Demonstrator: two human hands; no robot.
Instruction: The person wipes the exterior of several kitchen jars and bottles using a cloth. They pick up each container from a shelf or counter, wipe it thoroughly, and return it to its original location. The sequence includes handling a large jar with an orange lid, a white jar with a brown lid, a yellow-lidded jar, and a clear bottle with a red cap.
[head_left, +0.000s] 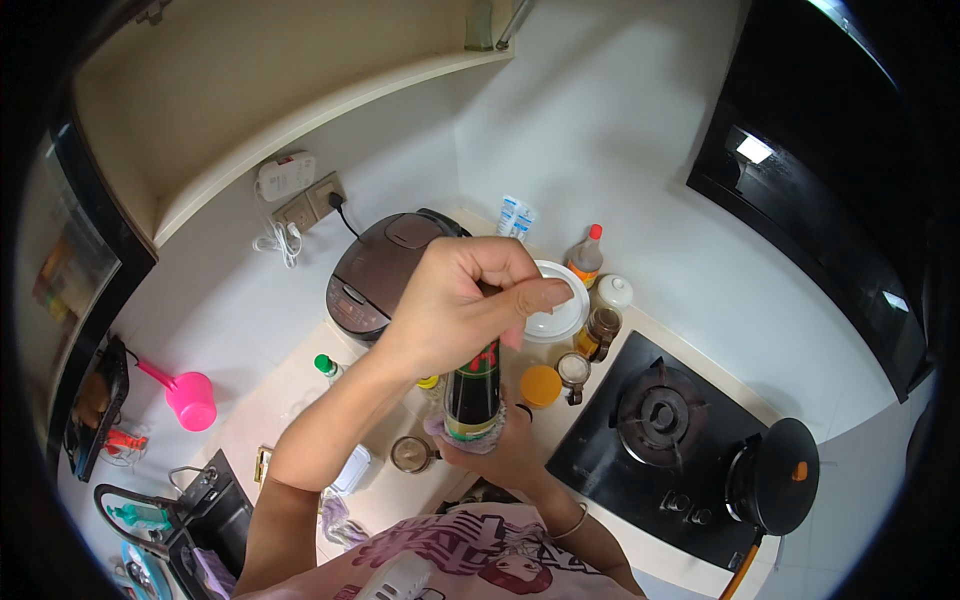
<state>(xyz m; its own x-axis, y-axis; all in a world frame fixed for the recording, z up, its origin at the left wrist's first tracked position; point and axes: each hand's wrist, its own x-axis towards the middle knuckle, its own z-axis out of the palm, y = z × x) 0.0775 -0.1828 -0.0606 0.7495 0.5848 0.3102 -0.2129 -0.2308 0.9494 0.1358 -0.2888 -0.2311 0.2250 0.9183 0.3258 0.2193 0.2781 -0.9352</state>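
Observation:
A dark glass bottle (472, 401) with a green, red and gold label stands roughly upright in front of my chest. My right hand (502, 442) is around its base, with a pale purple cloth (472, 442) between palm and glass. Above, my left hand (487, 300) is curled near the bottle's upper end, its thumb and forefinger bent; it hides the bottle's top, so its grip cannot be made out. Behind that hand lies a round white lid (559, 319). An orange-lidded jar (540, 385) and a glass jar with a handle (412, 454) stand on either side of the bottle.
A brown rice cooker (382, 270) stands at the back. Seasoning jars (574, 369) and a red-capped bottle (585, 259) line the wall. To the right is a gas hob (645, 435) with a lidded black pan (784, 476). A sink (217, 525) is lower left, below an open cupboard (337, 105).

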